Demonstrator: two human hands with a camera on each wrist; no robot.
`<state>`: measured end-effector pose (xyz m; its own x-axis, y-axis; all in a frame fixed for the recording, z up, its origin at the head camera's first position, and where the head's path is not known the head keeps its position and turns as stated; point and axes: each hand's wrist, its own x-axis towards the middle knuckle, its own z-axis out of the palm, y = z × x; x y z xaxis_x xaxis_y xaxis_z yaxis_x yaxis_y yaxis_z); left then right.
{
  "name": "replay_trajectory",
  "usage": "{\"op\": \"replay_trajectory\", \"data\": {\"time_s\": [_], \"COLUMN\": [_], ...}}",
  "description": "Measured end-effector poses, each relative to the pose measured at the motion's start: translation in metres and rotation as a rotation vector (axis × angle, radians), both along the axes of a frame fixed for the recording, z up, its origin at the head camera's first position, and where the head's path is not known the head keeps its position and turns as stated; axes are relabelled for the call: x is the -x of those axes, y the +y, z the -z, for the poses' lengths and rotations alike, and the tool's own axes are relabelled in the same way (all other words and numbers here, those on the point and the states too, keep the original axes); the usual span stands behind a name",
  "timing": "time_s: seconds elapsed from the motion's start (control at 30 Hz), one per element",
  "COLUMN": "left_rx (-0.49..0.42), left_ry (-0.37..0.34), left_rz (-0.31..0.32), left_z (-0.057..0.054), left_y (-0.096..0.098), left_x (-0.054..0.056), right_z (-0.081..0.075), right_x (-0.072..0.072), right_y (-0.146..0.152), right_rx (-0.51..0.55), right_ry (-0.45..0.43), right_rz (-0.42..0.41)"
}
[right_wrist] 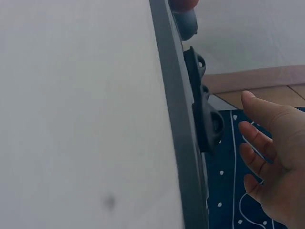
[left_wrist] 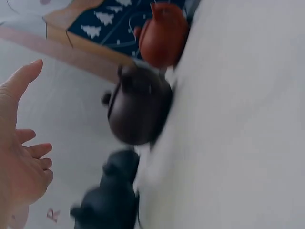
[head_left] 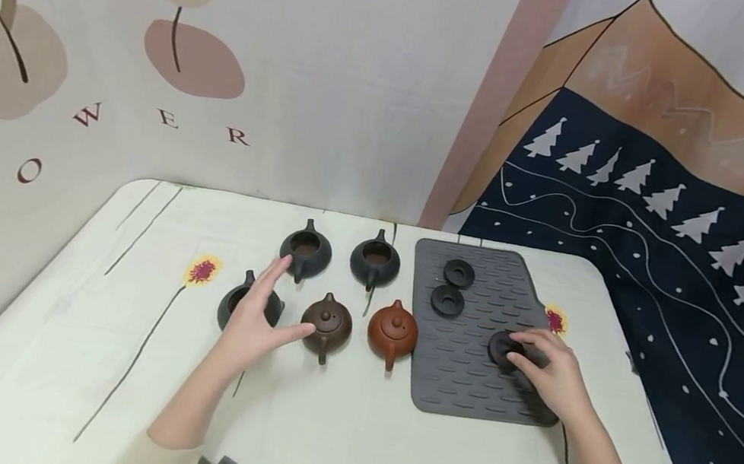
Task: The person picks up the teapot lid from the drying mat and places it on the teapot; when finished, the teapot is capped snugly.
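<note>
Fingers [head_left: 542, 339] of the right hand [head_left: 556, 372] are hovering narrowly parted around a round black lid with a loop-like handle [head_left: 499, 348], and the right wrist view is showing a gap: they aren't gripping it. The lid is lying on a dark grey ridged mat [head_left: 458, 383], well apart from two matching round black lids [head_left: 450, 273] [head_left: 438, 300]. Across the white flower-printed worktop [head_left: 89, 353], the left hand [head_left: 251, 329] is holding nothing, thumb and fingers standing wide apart near a squat, lidless black teapot [head_left: 227, 313]. A lidded dark-brown round teapot [head_left: 327, 326] and a lidded orange-red round teapot [head_left: 392, 334] are sitting to its right. Sound technique here is probably meaning thumb and index settling on opposite edges, pressing lightly and evenly, lifting level; dragging would be risking a snag on those ridges.
</note>
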<state>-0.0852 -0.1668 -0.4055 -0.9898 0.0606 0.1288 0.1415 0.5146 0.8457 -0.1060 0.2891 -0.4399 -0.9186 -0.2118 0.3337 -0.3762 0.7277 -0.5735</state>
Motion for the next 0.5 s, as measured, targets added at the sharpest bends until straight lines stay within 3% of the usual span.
{"op": "replay_trajectory", "data": {"time_s": [0.5], "left_rx": [0.016], "left_ry": [-0.044], "left_rz": [-0.084], "left_z": [0.024], "left_y": [-0.062], "left_x": [-0.014], "right_z": [0.016], "right_x": [0.002], "right_y": [0.013], "right_rx": [0.055], "right_ry": [-0.029], "right_rz": [0.006]}}
